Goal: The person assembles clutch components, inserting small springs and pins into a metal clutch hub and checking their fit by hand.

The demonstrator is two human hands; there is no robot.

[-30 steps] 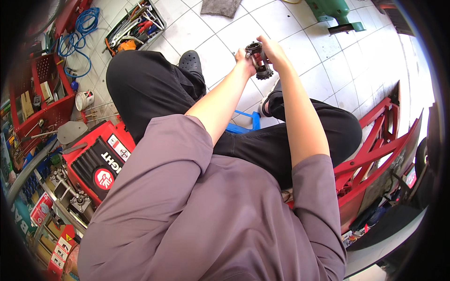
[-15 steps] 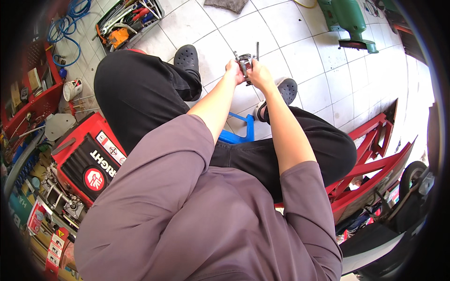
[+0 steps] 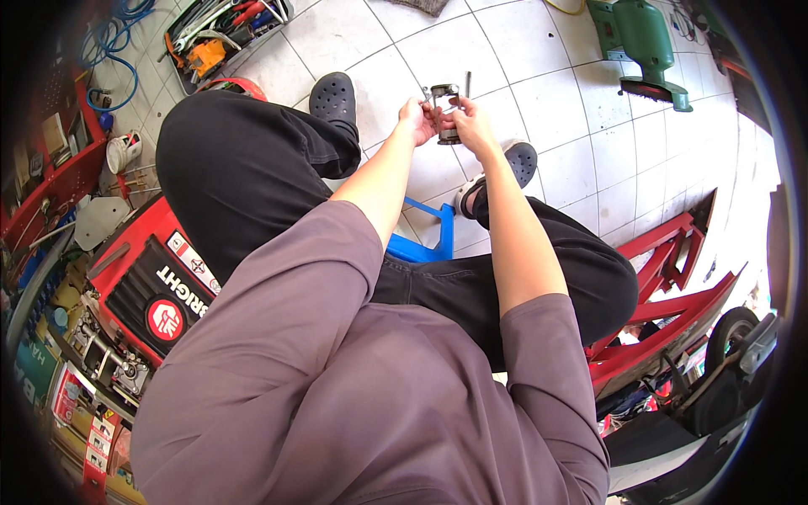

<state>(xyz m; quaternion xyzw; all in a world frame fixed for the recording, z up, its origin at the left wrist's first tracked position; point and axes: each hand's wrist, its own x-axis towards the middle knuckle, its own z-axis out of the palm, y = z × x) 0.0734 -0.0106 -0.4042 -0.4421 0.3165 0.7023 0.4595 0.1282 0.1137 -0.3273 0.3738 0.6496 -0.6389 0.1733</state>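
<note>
Out in front of me, over the tiled floor, both hands hold a small dark metal frame-shaped part (image 3: pixel 449 137). It has a thick top and bottom joined by posts, with a gap through its middle; its exact kind is too small to make out. My left hand (image 3: pixel 416 122) grips its left side with bent fingers. On the other side my right hand (image 3: pixel 473 128) is closed on it, thumb and fingers near the middle. A thin dark rod (image 3: pixel 468 82) stands up beside the right fingers; where it joins is hidden.
A tray of hand tools (image 3: pixel 220 38) lies at the far left, near a coiled blue hose (image 3: pixel 118 59). A red machine (image 3: pixel 151 282) is by my left leg. A green bench grinder (image 3: pixel 644 46) stands far right, red metal frames (image 3: pixel 665 307) nearer. A blue stool (image 3: pixel 421 248) shows between my legs.
The metal part has been turned, so its open middle now faces me. Both hands have shifted slightly with it, and the view has moved a little.
</note>
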